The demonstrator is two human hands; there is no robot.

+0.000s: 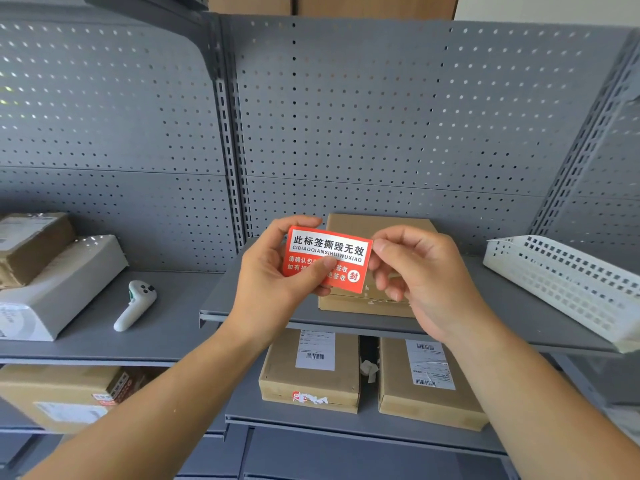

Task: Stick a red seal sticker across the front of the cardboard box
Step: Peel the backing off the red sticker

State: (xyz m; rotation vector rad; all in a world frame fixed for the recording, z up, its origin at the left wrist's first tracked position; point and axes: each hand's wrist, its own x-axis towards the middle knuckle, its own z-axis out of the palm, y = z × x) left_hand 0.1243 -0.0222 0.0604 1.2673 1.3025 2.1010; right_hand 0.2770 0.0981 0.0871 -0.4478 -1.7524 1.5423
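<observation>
A grey metal shelf (512, 306) with a perforated back panel carries a flat cardboard box (377, 230) at its middle and a white perforated plastic basket (568, 282) tilted at its right end. The adjoining left shelf (166, 327) holds a white handheld controller (135, 304), a white parcel (59, 289) and a brown taped parcel (31, 245) leaning on it. The lower shelf (367, 419) bears two labelled cardboard boxes (311, 372) side by side.

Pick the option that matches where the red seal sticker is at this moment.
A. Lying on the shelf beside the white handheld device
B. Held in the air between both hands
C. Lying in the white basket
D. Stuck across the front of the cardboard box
B: the red seal sticker is pinched by the left hand and the right hand in front of the cardboard box, not yet stuck on.
</observation>
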